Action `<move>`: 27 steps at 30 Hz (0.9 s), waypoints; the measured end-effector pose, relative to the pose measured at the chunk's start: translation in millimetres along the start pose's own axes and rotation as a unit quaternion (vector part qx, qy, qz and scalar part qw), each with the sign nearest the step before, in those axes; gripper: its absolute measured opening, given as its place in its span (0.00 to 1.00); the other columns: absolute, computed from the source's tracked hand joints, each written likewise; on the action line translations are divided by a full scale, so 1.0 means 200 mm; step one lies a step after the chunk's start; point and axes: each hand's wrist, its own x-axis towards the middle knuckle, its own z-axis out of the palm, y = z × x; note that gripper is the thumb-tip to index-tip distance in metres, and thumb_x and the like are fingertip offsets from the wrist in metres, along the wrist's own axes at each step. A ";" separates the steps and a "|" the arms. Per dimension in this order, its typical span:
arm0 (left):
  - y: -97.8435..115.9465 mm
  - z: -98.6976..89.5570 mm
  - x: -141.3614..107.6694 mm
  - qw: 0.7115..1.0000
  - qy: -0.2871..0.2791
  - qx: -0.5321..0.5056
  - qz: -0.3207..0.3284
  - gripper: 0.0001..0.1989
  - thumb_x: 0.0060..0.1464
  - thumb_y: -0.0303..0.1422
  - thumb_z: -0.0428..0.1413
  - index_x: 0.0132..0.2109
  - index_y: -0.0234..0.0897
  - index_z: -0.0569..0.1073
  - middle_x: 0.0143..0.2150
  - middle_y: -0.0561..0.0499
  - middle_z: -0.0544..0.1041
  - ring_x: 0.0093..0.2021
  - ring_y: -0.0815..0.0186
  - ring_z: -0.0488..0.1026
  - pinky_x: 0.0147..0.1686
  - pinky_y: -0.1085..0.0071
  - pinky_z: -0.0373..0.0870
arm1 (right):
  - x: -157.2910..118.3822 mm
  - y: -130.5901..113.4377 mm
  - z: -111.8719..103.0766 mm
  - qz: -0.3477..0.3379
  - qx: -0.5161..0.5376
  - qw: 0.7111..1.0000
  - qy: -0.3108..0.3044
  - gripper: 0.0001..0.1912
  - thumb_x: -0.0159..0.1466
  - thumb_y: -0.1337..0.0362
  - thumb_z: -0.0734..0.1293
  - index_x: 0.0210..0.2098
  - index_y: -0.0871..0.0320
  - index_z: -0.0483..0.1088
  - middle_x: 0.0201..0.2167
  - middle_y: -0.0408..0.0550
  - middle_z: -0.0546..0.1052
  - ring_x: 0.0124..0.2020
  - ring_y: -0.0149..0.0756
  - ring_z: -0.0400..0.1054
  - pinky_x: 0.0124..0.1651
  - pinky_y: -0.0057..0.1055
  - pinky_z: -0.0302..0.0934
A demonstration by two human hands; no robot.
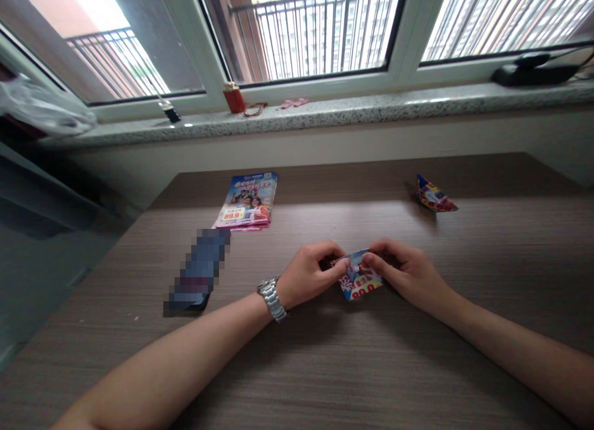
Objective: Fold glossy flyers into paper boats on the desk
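Between the two hands, over the near side of the brown table (297, 380), is a small folded paper (361, 283). The left hand (318, 272) pinches its left side, thumb on top and fingers curled at the back. The right hand (403, 270) pinches its far right corner the same way. Both grips are narrow, closed on the paper. It is too low to tell if the paper touches the table.

The paper's bright side is up. Its big red numbers sit on yellow at the near edge, and that edge climbs a bit to the right. One corner points back to the person. It looks about as wide as it is deep, and thumbs hide some, so its long way is hard to tell.

A silver watch (273, 299) is on the left wrist. Out to the left lies a dark phone (199, 269), with a pile of flyers (249, 201) just past it. Far off to the right sits a pointy folded paper shape (435, 198). Behind the table, a red pot (233, 98) stands on the stone sill (362, 113).
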 end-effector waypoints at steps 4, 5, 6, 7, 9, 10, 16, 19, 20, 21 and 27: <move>0.01 0.01 0.00 1.000 -0.019 -0.008 0.023 0.13 0.59 0.40 0.59 0.37 0.32 0.76 0.31 0.52 0.74 0.31 0.71 0.66 0.31 0.76 0.61 | 0.00 0.00 0.00 -0.007 -0.006 1.000 -0.007 0.11 0.67 0.54 0.67 0.36 0.55 0.72 0.28 0.42 0.78 0.28 0.33 0.72 0.30 0.27 0.63; 0.00 0.01 0.00 0.999 -0.021 -0.012 0.020 0.13 0.59 0.40 0.59 0.37 0.32 0.76 0.31 0.52 0.74 0.31 0.71 0.66 0.31 0.76 0.61 | 0.00 0.00 0.00 -0.008 -0.006 1.000 -0.009 0.11 0.67 0.54 0.66 0.36 0.55 0.72 0.28 0.42 0.78 0.28 0.32 0.72 0.30 0.27 0.63; 0.00 0.01 0.00 1.000 -0.022 -0.015 0.016 0.13 0.59 0.40 0.59 0.37 0.32 0.76 0.31 0.52 0.74 0.30 0.71 0.66 0.31 0.76 0.61 | 0.00 0.00 0.01 -0.010 -0.008 1.000 -0.011 0.11 0.67 0.54 0.66 0.36 0.55 0.72 0.28 0.42 0.78 0.29 0.32 0.71 0.30 0.27 0.63; 0.00 0.01 0.00 1.000 -0.023 -0.017 0.010 0.13 0.59 0.40 0.59 0.37 0.32 0.76 0.31 0.52 0.74 0.30 0.72 0.66 0.31 0.76 0.61 | 0.00 0.00 0.01 -0.011 -0.009 1.000 -0.013 0.11 0.67 0.54 0.66 0.36 0.55 0.72 0.28 0.42 0.77 0.29 0.32 0.71 0.30 0.27 0.63; -0.01 0.02 0.00 1.000 -0.025 -0.017 -0.002 0.12 0.59 0.39 0.59 0.37 0.32 0.76 0.30 0.53 0.73 0.30 0.72 0.65 0.31 0.77 0.60 | -0.01 0.00 0.01 -0.013 -0.013 1.000 -0.015 0.11 0.67 0.54 0.66 0.36 0.55 0.72 0.28 0.42 0.77 0.28 0.32 0.71 0.30 0.27 0.62; -0.01 0.02 0.00 1.000 -0.025 -0.017 -0.006 0.12 0.59 0.38 0.59 0.36 0.32 0.76 0.30 0.54 0.73 0.30 0.72 0.65 0.30 0.77 0.60 | -0.01 0.00 0.01 -0.012 -0.013 1.000 -0.017 0.11 0.67 0.54 0.66 0.36 0.55 0.72 0.27 0.42 0.77 0.28 0.32 0.71 0.30 0.27 0.62; -0.01 0.02 0.00 0.999 -0.024 -0.027 -0.024 0.12 0.58 0.38 0.59 0.35 0.32 0.76 0.28 0.55 0.72 0.28 0.73 0.64 0.29 0.78 0.59 | 0.00 0.00 0.02 0.006 0.002 1.000 -0.017 0.12 0.66 0.53 0.67 0.36 0.55 0.72 0.27 0.43 0.77 0.28 0.33 0.71 0.30 0.28 0.62; -0.01 0.01 0.01 0.999 -0.013 -0.034 -0.037 0.13 0.58 0.39 0.59 0.34 0.32 0.76 0.28 0.54 0.72 0.28 0.73 0.64 0.28 0.78 0.59 | 0.00 -0.01 0.02 0.010 0.025 0.999 -0.027 0.13 0.66 0.51 0.67 0.38 0.55 0.71 0.29 0.43 0.77 0.30 0.34 0.71 0.33 0.29 0.63; -0.01 0.01 0.01 0.998 -0.007 -0.036 -0.043 0.13 0.58 0.40 0.59 0.34 0.32 0.76 0.28 0.55 0.72 0.28 0.73 0.64 0.28 0.78 0.59 | 0.01 -0.01 0.02 0.009 0.033 0.999 -0.038 0.14 0.66 0.51 0.67 0.40 0.55 0.71 0.31 0.43 0.77 0.32 0.34 0.71 0.35 0.30 0.64; -0.01 0.01 0.01 0.998 0.000 -0.037 -0.050 0.14 0.58 0.41 0.59 0.34 0.32 0.76 0.27 0.55 0.72 0.28 0.73 0.64 0.27 0.78 0.59 | 0.01 -0.01 0.02 0.008 0.037 0.998 -0.052 0.14 0.66 0.51 0.67 0.42 0.55 0.71 0.32 0.43 0.78 0.33 0.35 0.71 0.36 0.30 0.64; 0.01 0.01 0.01 0.996 0.036 -0.054 -0.067 0.16 0.58 0.42 0.59 0.34 0.31 0.75 0.26 0.55 0.70 0.26 0.73 0.63 0.26 0.78 0.58 | 0.01 -0.01 0.02 0.024 0.010 0.996 -0.079 0.16 0.65 0.52 0.68 0.45 0.56 0.72 0.34 0.44 0.79 0.35 0.35 0.71 0.39 0.30 0.63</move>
